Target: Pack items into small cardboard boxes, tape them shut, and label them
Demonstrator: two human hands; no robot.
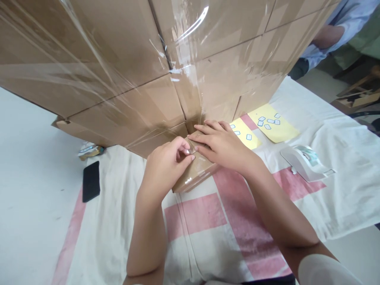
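Note:
A big cardboard box (124,59) wrapped with clear tape fills the upper view, tilted over the cloth. Its lowest flap corner (194,174) rests on the cloth in front of me. My left hand (166,166) has its fingers curled and pinches at the clear tape on that corner. My right hand (221,144) lies flat on the same flap, fingers stretched out to the left, pressing the tape down beside my left fingertips.
A white tape dispenser (305,162) sits on the white and pink cloth (208,221) at right. Yellow sheets with small stickers (271,124) lie behind my right hand. A black phone (91,181) lies at left. Another person's sleeve (335,31) shows top right.

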